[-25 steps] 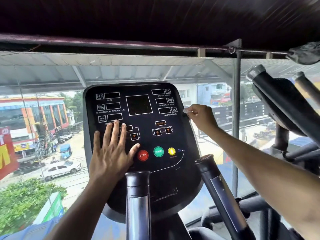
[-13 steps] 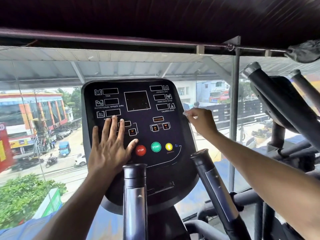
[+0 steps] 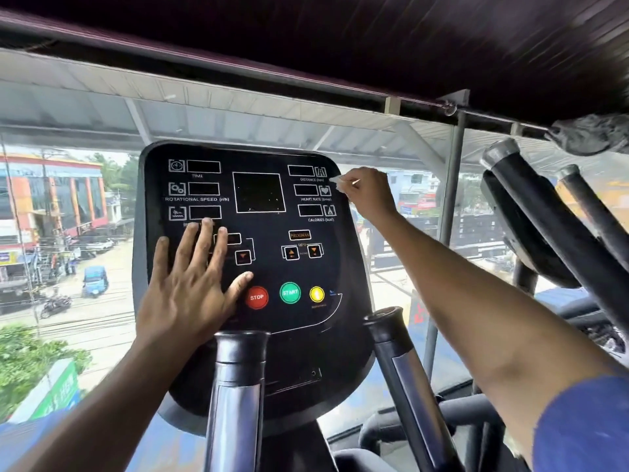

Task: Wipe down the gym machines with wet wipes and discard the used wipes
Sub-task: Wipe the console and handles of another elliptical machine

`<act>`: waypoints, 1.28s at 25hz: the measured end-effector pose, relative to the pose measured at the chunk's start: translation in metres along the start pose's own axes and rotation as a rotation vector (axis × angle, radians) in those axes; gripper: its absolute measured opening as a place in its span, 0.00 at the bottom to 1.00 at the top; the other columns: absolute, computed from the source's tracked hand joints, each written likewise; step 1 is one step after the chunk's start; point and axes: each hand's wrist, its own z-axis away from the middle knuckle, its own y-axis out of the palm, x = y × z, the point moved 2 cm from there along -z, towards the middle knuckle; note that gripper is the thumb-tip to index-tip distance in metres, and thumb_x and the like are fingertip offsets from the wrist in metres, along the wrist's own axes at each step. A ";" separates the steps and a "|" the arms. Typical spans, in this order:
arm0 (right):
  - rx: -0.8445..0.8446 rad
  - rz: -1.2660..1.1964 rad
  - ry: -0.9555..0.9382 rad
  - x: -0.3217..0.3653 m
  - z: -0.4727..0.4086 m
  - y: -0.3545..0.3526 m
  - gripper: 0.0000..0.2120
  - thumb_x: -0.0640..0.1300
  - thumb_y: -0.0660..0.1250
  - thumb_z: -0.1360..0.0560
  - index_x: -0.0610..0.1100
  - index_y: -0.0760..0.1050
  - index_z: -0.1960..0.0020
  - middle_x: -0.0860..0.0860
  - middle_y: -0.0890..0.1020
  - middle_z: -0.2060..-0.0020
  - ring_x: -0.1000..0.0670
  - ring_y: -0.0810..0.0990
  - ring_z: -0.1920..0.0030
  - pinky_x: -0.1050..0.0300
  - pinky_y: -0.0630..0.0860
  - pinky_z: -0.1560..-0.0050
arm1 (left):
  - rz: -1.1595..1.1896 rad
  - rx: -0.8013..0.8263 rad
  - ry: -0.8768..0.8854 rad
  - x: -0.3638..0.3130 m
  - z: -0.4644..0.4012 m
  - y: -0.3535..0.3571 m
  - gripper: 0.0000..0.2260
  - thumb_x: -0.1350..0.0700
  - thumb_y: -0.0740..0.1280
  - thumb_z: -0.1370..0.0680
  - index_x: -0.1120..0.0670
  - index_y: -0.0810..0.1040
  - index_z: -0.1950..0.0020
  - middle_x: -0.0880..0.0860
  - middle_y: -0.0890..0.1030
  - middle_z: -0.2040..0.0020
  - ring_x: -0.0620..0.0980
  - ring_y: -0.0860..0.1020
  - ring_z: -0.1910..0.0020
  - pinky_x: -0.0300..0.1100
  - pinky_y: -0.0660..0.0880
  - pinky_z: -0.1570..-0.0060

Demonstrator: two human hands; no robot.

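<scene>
So the person's left hand (image 3: 185,284) lies flat, fingers straight and released, on the left side of the black rounded plastic console panel (image 3: 258,335), probably bracing it so it doesn't wobble. Right hand (image 3: 366,195) has a clenched pinch grip on a small crumpled white wet wipe (image 3: 336,180), pressed against the panel's far right edge near the distance readout. Looks like edge cleaning, mid-wipe. Chrome handlebar posts (image 3: 236,396) stick up nearer the camera.
</scene>
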 end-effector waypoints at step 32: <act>0.133 0.132 -0.127 0.085 -0.047 0.020 0.11 0.36 0.64 0.18 0.41 0.84 0.40 0.42 0.86 0.44 0.43 0.84 0.47 0.54 0.78 0.42 | 0.029 0.104 0.003 0.001 0.000 -0.007 0.40 0.30 0.39 0.19 0.55 0.57 0.16 0.57 0.55 0.16 0.56 0.54 0.16 0.60 0.50 0.19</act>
